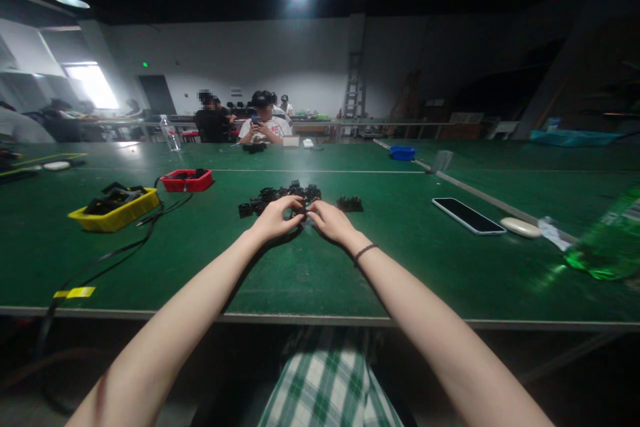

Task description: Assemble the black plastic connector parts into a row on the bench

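Note:
A pile of small black plastic parts lies on the green tabletop in front of me. At its near edge my left hand is closed, thumb and fingers pinching a small black part. My right hand meets it from the other side, fingertips closed on the same part. Much of that part is hidden by my fingers, so its exact kind does not show. Just right of the pile stands a short row of similar black parts.
To the left are a yellow bin and a red bin holding black pieces, with a black cable beside them. On the right lie a phone, a pale oval object and a green bottle. A person sits across the table.

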Available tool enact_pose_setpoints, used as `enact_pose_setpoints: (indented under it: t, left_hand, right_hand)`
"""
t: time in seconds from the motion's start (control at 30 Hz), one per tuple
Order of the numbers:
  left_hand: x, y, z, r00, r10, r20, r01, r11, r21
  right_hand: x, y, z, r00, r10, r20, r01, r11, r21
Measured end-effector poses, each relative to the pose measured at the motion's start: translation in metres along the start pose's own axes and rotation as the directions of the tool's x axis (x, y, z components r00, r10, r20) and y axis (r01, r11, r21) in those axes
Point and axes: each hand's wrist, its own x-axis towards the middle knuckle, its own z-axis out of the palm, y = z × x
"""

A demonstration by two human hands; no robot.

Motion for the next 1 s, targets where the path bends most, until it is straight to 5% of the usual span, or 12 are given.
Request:
enact_pose_setpoints:
  t: [1.0]
  left_hand:
    - [-0.0019, -0.0084, 0.0059, 0.997, -0.058, 0.059, 0.059, 0.998, -0.014]
  right_hand:
    - [0.0003, 0.0012, -0.0018, 1.000, -0.016, -0.007, 0.017, 0.999, 0.038]
